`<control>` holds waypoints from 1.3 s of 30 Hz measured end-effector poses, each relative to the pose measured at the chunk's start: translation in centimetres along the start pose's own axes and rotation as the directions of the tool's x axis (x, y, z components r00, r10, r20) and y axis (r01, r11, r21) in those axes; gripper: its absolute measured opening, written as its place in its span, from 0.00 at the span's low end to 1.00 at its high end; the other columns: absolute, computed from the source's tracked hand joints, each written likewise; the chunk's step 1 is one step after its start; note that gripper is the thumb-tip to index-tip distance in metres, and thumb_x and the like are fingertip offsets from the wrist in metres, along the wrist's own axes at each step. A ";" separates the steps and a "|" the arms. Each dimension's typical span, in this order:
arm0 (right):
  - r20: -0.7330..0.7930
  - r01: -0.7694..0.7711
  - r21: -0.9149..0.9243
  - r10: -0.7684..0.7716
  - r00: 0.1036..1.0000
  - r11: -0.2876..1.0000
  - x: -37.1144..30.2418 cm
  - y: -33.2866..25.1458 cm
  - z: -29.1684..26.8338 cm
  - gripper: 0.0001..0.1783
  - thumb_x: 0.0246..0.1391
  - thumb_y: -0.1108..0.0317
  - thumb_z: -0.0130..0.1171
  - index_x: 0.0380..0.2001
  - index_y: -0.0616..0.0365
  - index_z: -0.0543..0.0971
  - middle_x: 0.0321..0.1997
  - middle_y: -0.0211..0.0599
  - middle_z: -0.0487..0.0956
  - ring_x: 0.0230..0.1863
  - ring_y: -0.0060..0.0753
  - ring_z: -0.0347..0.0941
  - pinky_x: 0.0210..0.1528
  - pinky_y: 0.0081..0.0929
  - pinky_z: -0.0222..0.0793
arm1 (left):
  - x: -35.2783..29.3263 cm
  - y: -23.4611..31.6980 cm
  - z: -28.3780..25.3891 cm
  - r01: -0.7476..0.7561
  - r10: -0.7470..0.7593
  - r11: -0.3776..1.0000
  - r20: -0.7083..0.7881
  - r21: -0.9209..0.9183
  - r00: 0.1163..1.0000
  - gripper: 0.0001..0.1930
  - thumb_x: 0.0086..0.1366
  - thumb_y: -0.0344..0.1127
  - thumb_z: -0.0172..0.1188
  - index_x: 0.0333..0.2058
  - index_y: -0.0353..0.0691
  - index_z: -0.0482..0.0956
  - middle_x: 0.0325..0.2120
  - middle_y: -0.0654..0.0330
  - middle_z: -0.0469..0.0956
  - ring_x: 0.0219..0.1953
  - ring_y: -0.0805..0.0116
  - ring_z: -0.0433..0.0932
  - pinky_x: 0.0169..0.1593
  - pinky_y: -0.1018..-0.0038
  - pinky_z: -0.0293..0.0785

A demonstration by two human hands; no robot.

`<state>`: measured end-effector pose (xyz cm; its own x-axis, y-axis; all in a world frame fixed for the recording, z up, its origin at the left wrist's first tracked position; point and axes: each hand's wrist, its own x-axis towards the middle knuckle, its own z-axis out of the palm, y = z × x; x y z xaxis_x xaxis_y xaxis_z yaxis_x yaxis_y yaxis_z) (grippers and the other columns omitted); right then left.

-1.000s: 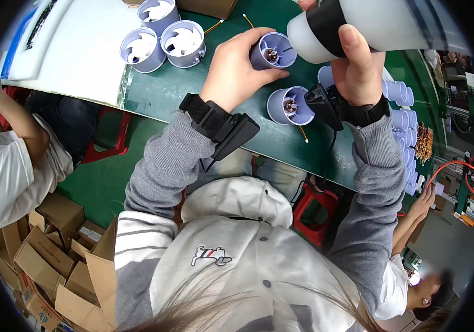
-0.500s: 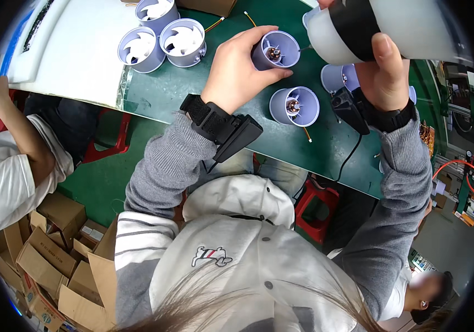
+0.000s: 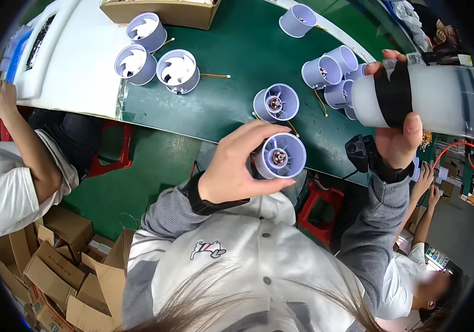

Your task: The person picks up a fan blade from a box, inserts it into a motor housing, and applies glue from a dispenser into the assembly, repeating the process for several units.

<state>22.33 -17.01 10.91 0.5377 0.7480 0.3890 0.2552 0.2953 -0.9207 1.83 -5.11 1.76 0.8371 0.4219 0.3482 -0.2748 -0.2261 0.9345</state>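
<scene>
My left hand [image 3: 234, 163] is curled round a pale lilac fan housing [image 3: 296, 172], thumb and fingers on its sides. The open top of this round housing faces up and shows a copper-wound motor core in the middle. Just beyond it, a second lilac housing [image 3: 259, 105] of the same kind stands on the green table [image 3: 231, 50]. To the right, my right hand [image 3: 400, 144] grips a large translucent white cartridge [image 3: 441, 102] with a black tape band, held tilted on its side. Its narrow end points left, and its tip cannot be made out.
Three housings with white fan blades [image 3: 177, 67] stand at the left by a white foam sheet [image 3: 76, 61]. More lilac housings [image 3: 317, 77] cluster at the right. A cardboard box [image 3: 159, 14] lies at the back. Co-workers sit left and right; open cartons [image 3: 54, 260] pile lower left.
My left hand has let go of the farther housing, taken the nearer one and brought it toward me. The cartridge in my right hand has moved away to the right. The view has shifted.
</scene>
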 end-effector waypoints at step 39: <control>-0.128 0.037 0.028 -0.033 0.991 0.999 -3.4 3.2 5.0 0.43 0.43 0.50 0.67 0.53 0.71 0.63 0.52 0.54 0.69 0.45 0.40 0.74 0.47 0.36 0.72 | 1.9 -2.4 3.9 0.028 0.007 0.985 -0.199 0.173 0.980 0.32 0.41 0.32 0.71 0.49 0.37 0.73 0.42 0.52 0.76 0.44 0.55 0.76 0.47 0.67 0.73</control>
<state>17.24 -15.63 6.51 0.6275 0.6558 0.4199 0.2524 0.3388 -0.9064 5.93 -7.15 -0.14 0.7242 0.5864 0.3628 -0.1659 -0.3626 0.9171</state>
